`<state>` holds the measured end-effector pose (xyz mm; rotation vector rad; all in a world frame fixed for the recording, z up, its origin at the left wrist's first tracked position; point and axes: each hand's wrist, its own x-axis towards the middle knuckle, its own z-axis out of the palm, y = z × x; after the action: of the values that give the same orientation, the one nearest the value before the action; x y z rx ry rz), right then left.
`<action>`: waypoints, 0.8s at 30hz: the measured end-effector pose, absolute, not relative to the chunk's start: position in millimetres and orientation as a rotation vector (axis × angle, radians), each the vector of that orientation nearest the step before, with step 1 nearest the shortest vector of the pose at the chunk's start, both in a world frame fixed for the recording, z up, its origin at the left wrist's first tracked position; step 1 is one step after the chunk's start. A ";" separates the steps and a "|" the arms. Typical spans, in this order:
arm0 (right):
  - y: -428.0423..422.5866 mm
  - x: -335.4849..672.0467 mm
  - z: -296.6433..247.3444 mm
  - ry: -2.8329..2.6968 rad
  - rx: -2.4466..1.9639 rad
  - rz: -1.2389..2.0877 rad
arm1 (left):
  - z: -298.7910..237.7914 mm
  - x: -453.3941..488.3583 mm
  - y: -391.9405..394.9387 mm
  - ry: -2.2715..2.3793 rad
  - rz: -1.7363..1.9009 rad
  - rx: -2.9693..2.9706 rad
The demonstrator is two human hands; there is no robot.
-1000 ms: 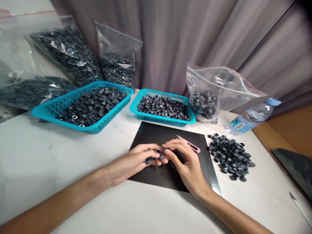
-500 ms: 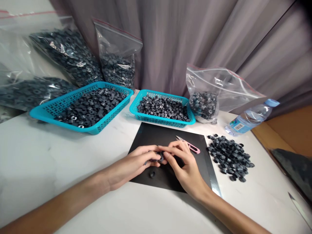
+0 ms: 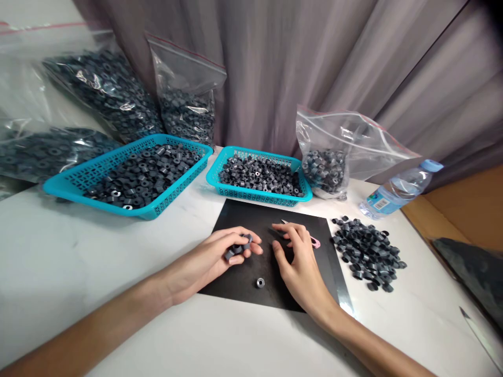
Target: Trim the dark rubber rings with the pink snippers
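Several small dark grey ring-shaped pieces (image 3: 234,250) rest in my left hand (image 3: 223,246), its fingers curled around them above the black mat (image 3: 236,285). My right hand (image 3: 297,259) is apart from it over the mat's right half, thumb and fingers spread, with nothing visible between them. A single ring piece with a shiny metal-looking end (image 3: 260,283) lies on the mat between the hands, near the front edge. Pink-handled thread snips (image 3: 315,242) lie behind my right hand, which partly hides them.
Two blue plastic baskets (image 3: 147,213) of grey ring pieces stand at the back, with clear zip bags (image 3: 184,112) of similar pieces behind and beside them. Right of the mat is a heap of thin dark rings (image 3: 367,254). Behind it, a water bottle (image 3: 401,191) leans over.
My hands have parted; the right has let go of the pieces at the left hand's fingertips. The loose piece on the mat now sits farther right, its shiny end showing. The view shifted slightly.
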<state>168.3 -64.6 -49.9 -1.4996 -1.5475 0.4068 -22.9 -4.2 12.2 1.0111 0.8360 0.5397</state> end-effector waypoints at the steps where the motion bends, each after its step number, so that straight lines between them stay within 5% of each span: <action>1: -64.8 167.8 -49.3 -1.562 -1.498 0.412 | 14.7 -24.2 -2.9 0.840 0.553 1.011; 12: -66.9 158.0 -39.8 -1.849 -1.344 0.522 | 31.9 -35.6 17.5 0.863 0.701 0.786; 24: -70.7 157.2 -30.2 -1.533 -1.199 0.418 | 10.3 -18.3 -10.8 0.867 0.540 1.106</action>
<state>157.2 -70.7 -30.2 -1.1986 -1.5328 0.4179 -18.3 -10.8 10.3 1.1055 0.8668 0.5403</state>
